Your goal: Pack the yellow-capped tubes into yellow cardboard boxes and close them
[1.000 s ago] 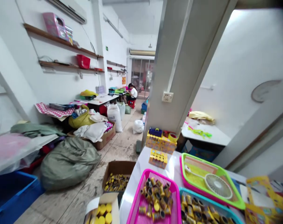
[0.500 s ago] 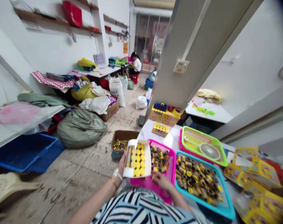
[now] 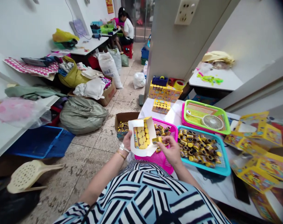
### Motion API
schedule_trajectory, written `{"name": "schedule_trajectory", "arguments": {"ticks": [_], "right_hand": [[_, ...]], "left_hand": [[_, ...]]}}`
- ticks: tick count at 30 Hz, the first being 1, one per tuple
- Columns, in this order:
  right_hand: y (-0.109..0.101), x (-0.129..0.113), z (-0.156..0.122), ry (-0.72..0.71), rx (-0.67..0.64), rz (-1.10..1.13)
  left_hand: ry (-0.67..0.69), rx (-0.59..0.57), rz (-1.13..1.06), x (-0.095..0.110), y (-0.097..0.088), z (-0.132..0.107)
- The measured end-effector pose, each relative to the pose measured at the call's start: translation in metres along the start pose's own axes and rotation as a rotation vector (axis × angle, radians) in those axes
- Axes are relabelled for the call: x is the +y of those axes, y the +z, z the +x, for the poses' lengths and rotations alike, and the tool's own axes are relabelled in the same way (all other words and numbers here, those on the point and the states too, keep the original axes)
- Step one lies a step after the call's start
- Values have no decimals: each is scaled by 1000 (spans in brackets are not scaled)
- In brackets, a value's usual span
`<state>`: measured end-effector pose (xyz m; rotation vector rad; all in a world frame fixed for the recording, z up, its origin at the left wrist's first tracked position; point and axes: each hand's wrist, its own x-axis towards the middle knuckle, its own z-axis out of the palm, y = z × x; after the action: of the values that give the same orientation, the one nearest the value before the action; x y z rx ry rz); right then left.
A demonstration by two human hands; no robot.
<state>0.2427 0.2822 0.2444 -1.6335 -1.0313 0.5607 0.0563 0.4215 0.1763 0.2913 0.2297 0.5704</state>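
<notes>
My left hand [image 3: 126, 142] is wrapped round the left side of an open cardboard box [image 3: 133, 150], white inside and filled with small yellow-capped cylinders [image 3: 142, 134]. Between thumb and fingers, my right hand [image 3: 171, 151] pinches one small yellow and dark cylinder [image 3: 156, 140] at the box's right flap. Below the box lies a pink basket [image 3: 163, 161] with more loose cylinders, partly hidden by box and hand. To its right, a blue basket [image 3: 225, 168] holds many of the same cylinders, their dark ends showing.
Packed yellow boxes [image 3: 161, 106] stand at the table's back. A small fan [image 3: 212, 122] lies in a green basket [image 3: 227, 126]. Flat yellow cartons [image 3: 258, 174] are piled at right. On the floor are a carton [image 3: 121, 117], a grey sack [image 3: 82, 115] and a stool [image 3: 26, 175]. A person [image 3: 127, 29] sits far back.
My right hand has come up from the pink basket to the box's right flap, with a cylinder in its fingers. My left hand still holds the box. The view has tilted down.
</notes>
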Motion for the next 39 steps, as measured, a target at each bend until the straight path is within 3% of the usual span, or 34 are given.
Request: {"name": "schedule_trajectory", "arguments": {"ticks": [3, 5, 8, 11, 14, 18, 21, 23, 27, 30, 34, 39], "right_hand": [[9, 3, -3, -148, -95, -234], [6, 13, -1, -185, -128, -263], [-6, 40, 8, -82, -110, -374], [-10, 79, 11, 89, -317, -741], [4, 113, 0, 141, -546, -891], [28, 131, -21, 140, -643, -908], [33, 126, -16, 125, -615, -898], [31, 116, -1, 103, -514, -830], [31, 83, 24, 97, -172, -290], [40, 59, 23, 129, -165, -31], [44, 49, 14, 32, -304, -175], [22, 85, 22, 228, -190, -252]], "left_hand": [[0, 22, 10, -6, -6, 1], [3, 30, 20, -7, -12, -2], [10, 28, 13, -4, -22, -12], [11, 35, -2, -3, -30, -22], [-2, 47, -10, -6, -39, -28], [-15, 63, -6, -12, -45, -33], [-5, 104, 3, -13, -45, -35], [1, 142, 19, -13, -44, -37], [-2, 234, 29, -16, -42, -37], [-51, 249, 39, -21, -41, -35], [-114, 236, 77, -26, -37, -33], [-108, 260, 66, -26, -33, -37]]}}
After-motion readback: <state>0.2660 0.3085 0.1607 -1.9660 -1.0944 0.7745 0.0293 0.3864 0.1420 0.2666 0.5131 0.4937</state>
